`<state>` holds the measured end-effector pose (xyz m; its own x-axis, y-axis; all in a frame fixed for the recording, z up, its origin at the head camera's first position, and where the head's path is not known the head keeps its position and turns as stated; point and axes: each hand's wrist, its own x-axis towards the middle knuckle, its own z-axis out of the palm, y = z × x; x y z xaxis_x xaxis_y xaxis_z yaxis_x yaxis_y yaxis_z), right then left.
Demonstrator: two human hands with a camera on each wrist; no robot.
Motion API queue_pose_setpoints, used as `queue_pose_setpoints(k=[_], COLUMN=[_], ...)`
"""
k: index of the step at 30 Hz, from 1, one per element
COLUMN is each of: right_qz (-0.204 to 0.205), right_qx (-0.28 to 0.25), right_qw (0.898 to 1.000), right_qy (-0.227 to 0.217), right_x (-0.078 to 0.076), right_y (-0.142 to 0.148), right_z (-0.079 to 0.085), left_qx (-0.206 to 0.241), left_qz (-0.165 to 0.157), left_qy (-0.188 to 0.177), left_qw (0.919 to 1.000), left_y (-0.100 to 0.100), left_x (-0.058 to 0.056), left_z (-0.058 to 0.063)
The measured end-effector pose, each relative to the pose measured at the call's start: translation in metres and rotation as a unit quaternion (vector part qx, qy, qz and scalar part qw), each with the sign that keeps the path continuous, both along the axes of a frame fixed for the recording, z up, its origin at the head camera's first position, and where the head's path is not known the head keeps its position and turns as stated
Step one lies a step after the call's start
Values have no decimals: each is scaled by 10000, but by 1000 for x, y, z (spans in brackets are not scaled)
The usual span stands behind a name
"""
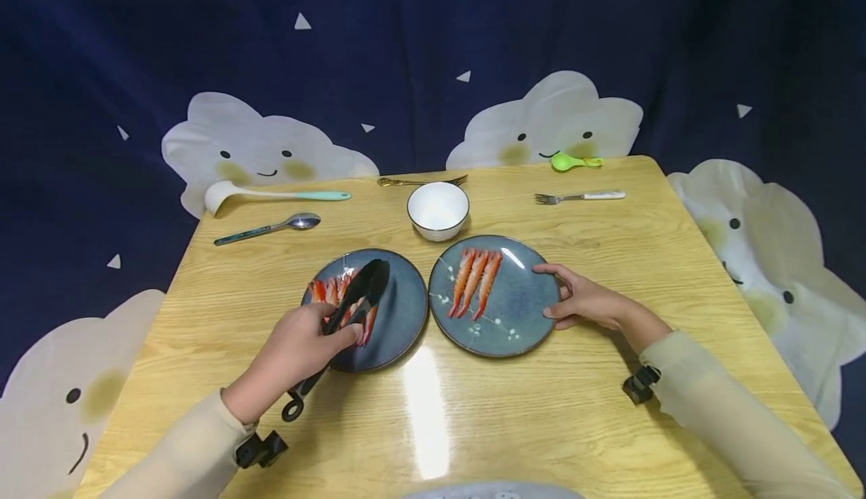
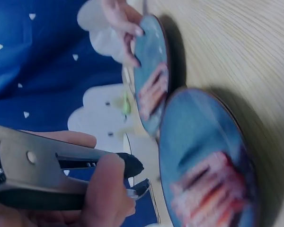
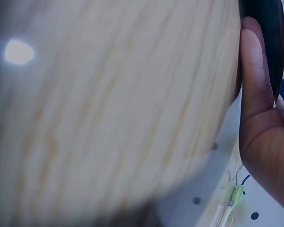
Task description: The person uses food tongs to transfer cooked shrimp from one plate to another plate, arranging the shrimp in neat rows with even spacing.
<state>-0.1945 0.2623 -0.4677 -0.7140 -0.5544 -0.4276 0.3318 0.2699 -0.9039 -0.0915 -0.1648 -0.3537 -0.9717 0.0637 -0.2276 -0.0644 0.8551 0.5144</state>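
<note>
My left hand [image 1: 304,341] grips black-and-metal tongs [image 1: 370,281] above the left blue plate [image 1: 404,311]. In the left wrist view the two dark tips of the tongs stand a little apart, with nothing visible between them. Several red-and-white shrimp [image 1: 330,287] lie on that plate, partly hidden behind the tongs and fingers. My right hand [image 1: 582,300] holds the right rim of a second blue plate [image 1: 517,307], thumb and fingers pinching its edge. Three orange shrimp [image 1: 476,281] lie side by side on its left half. The two plates sit rim to rim.
Behind the plates stands a white bowl [image 1: 438,207], a gold fork [image 1: 413,182] beyond it. A ladle [image 1: 271,194] and spoon [image 1: 271,228] lie back left; a white-handled fork [image 1: 588,196] and green spoon [image 1: 568,161] back right. A pale rim [image 1: 494,490] shows at the near edge.
</note>
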Motion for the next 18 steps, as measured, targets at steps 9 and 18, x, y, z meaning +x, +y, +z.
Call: queue_pose_setpoints(k=[9, 18], right_qz=[-86, -89], right_qx=[129, 205], right_qw=[9999, 9997], right_qy=[68, 92], right_x=[0, 1], right_y=[1, -3], right_z=[2, 5], left_qx=[-462, -450], left_qz=[-13, -59], left_qy=[-49, -120], left_qw=[9989, 9989], left_y=[-19, -16], left_x=[16, 24], left_z=[-3, -9])
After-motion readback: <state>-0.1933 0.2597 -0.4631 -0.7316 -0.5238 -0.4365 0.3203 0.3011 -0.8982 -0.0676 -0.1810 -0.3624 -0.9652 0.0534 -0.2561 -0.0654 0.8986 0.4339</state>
